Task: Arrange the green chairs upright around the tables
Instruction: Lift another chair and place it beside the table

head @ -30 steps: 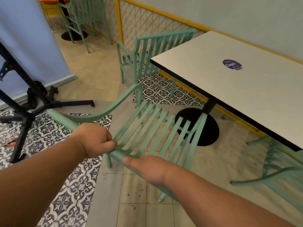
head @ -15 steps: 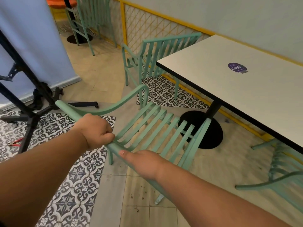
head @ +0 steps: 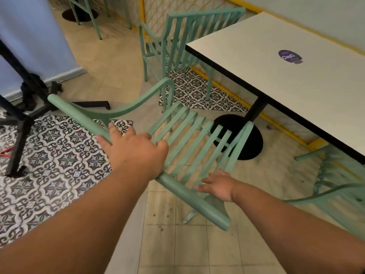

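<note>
A green slatted armchair (head: 178, 135) stands upright in front of me, facing the white table (head: 256, 62). My left hand (head: 134, 153) lies over the chair's top rail with its fingers spread, not wrapped around it. My right hand (head: 217, 186) hovers by the rail's right end, fingers apart, touching or just off the slats. A second green chair (head: 177, 34) stands upright at the table's far end. A third green chair (head: 335, 186) shows partly at the right, under the table's near edge.
The table's black round base (head: 250, 143) sits just beyond the chair. A black folding stand (head: 19, 119) and a pale blue banner (head: 29, 36) stand at the left. More green chair legs (head: 92, 18) stand at the top left. A yellow lattice fence (head: 158, 12) runs along the wall.
Both hands have loosened from the top rail: the left has opened flat over it and the right has dropped away to the right end. The chair has settled closer to the table.
</note>
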A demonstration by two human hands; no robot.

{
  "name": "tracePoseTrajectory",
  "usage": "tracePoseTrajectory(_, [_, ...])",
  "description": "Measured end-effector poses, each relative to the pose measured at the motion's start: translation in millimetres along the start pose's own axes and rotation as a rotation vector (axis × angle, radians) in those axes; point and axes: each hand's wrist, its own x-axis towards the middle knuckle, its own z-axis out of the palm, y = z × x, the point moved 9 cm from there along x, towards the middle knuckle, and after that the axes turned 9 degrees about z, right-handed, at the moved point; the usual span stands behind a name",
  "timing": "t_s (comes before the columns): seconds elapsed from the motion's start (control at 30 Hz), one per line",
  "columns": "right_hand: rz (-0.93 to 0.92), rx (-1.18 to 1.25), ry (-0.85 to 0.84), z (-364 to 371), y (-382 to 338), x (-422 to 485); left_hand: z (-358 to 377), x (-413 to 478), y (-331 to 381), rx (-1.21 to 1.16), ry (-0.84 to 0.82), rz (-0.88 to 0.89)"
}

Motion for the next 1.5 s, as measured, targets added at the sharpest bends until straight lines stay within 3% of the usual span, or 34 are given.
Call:
tracePoseTrajectory(0.13, [0.145,0.039,0.106,-4,30,33,-5,-5,1,0.034,-0.006,0.0])
tracePoseTrajectory(0.33, [0.252,-0.062,0.198,-30,50,66,-9,-7,-2,-0.149,0.143,-0.012])
tracePoseTrajectory(0.53, [0.291,-0.208,0.144,-33,57,79,-11,-1,-2,-0.226,0.2,-0.002])
tracePoseTrajectory(0.7, [0.199,-0.363,0.123,-24,46,73,-8,2,-4,-0.203,0.183,0.036])
tracePoseTrajectory(1.23, [0.282,-0.141,0.138,7,-9,56,-23,34,-51,-0.226,0.141,0.269])
tracePoseTrajectory(1.37, [0.356,0.044,0.122,14,-20,53,-24,43,-63,-0.188,0.101,0.311])
tracePoseTrajectory(1.5, [0.352,-0.08,0.102,22,-22,48,-25,45,-65,-0.164,0.091,0.305])
